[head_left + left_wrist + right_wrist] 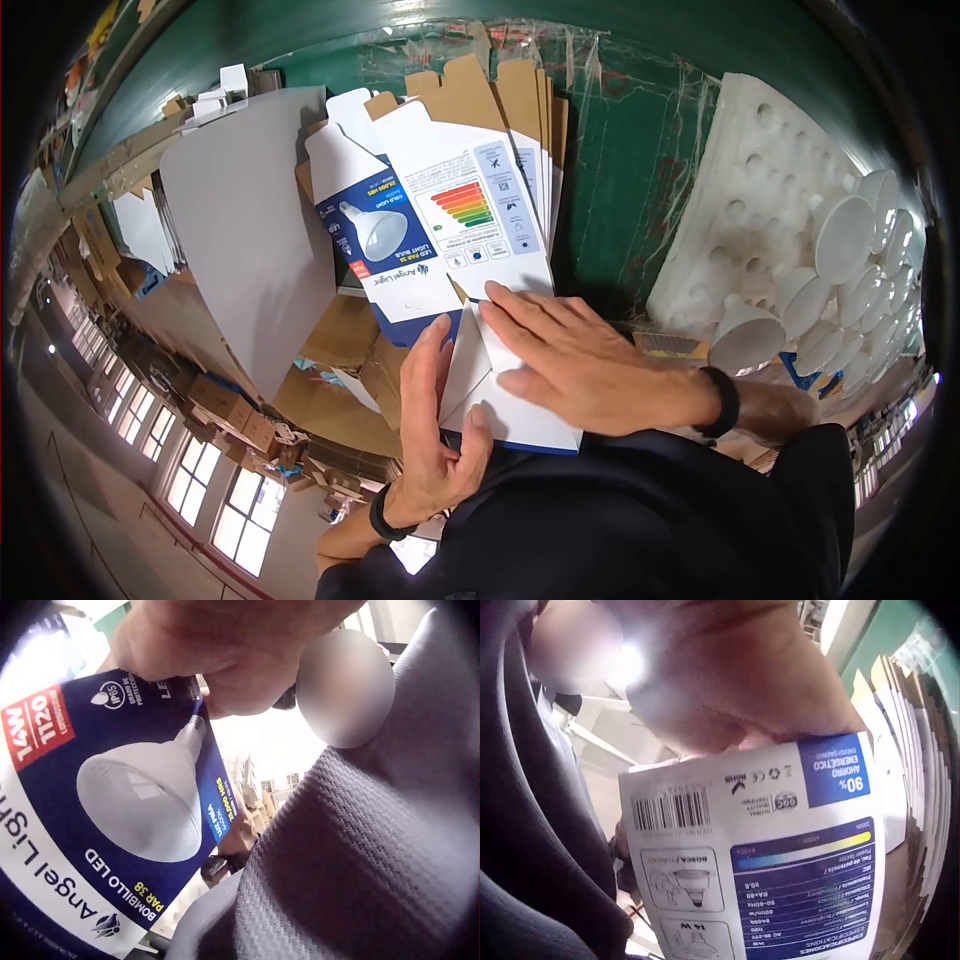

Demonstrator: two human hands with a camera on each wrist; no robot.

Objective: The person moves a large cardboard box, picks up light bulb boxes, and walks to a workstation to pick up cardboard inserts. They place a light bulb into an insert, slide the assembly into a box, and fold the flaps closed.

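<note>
Windows [250, 510] are showing at the near left of a workroom, beyond a green tabletop [615, 240]. Fingers extended and thumb apart, the right hand [585, 365] is pressing on the white end of an Angel Light bulb carton [515, 418], which is standing at the near middle, before a dark shirt [650, 520]. Its forearm is reaching in from the right. With thumb spread from its fairly straight fingers, the left hand [432, 455] is bracing the carton's left side, its wrist coming up from the near left. Both hands are partly covering that end. Just beyond, printed flat cartons [450, 225] are lying in an overlapping pile. Farther left, a grey-white sheet [240, 220] is leaning over brown cardboard [345, 335]. To the right, a dimpled white foam tray [715, 220] is lying beside clustered reflector bulbs [845, 235].
</note>
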